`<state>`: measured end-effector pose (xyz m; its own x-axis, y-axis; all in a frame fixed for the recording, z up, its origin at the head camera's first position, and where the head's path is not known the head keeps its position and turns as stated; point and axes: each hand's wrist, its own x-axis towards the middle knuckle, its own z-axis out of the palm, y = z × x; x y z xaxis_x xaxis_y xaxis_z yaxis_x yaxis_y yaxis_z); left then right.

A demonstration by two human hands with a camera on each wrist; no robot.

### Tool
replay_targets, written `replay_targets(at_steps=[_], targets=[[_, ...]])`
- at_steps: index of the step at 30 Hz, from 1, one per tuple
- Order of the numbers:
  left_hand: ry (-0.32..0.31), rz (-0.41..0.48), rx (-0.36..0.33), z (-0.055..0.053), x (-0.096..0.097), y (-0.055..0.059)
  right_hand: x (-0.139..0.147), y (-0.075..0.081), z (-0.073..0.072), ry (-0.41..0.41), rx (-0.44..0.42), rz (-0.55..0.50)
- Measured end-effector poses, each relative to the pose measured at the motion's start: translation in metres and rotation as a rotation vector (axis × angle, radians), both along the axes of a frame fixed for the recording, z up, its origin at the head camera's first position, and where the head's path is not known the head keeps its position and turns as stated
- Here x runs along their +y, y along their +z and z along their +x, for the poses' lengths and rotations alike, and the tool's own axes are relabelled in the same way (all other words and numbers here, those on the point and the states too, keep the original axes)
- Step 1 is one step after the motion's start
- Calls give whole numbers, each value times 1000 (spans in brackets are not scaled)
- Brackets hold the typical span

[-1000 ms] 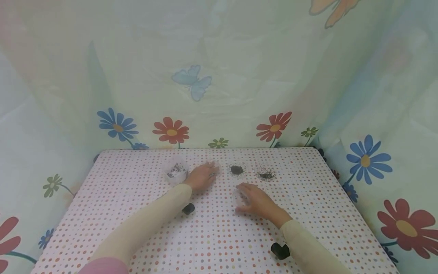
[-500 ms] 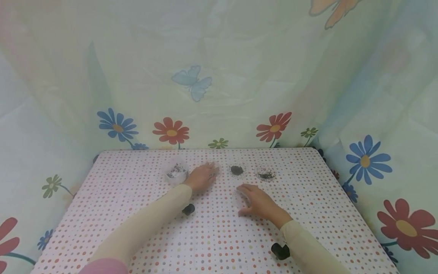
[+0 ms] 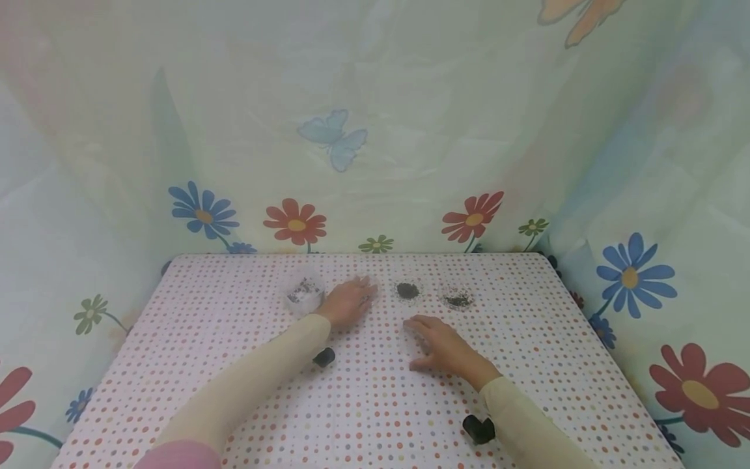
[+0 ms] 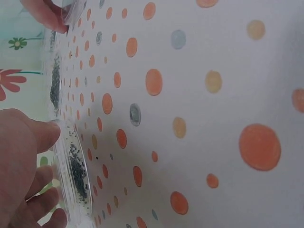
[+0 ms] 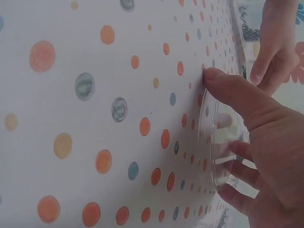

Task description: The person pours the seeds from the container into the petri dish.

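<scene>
My left hand [image 3: 348,303] reaches to the back of the table and holds a clear round dish [image 4: 80,183] with dark grains in it. In the left wrist view its thumb is on the rim, with the other fingers curled at the far side. Nearer the front, my right hand [image 3: 441,345] grips a second clear, shallow dish or lid [image 5: 209,137] between thumb and fingers. No grains show in that one. Two more clear dishes stand behind the right hand: one with a dark heap [image 3: 407,291], one with scattered dark grains [image 3: 458,299].
A clear tub with white and dark bits [image 3: 305,296] stands left of my left hand. Black wrist devices [image 3: 479,430] sit by both forearms. The dotted table [image 3: 363,417] ends at a printed flower curtain [image 3: 398,189] behind and at the sides.
My right hand has shifted very slightly to the right, its thumb moving along with it. The left hand stays in place. The head view has turned a little.
</scene>
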<state>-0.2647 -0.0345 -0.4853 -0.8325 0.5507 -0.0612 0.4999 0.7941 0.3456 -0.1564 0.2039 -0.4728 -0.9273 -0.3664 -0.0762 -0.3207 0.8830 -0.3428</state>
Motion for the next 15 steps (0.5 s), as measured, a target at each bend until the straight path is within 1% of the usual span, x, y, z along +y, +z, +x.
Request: replay_targets(at_steps=[6, 9, 15], targets=[[-8, -8, 19, 1, -2, 2, -4, 2, -4, 11, 27, 3], [-5, -3, 13, 1, -3, 3, -5, 1, -5, 20, 27, 9], [0, -5, 1, 1, -1, 1, -4, 2, -7, 14, 24, 16]])
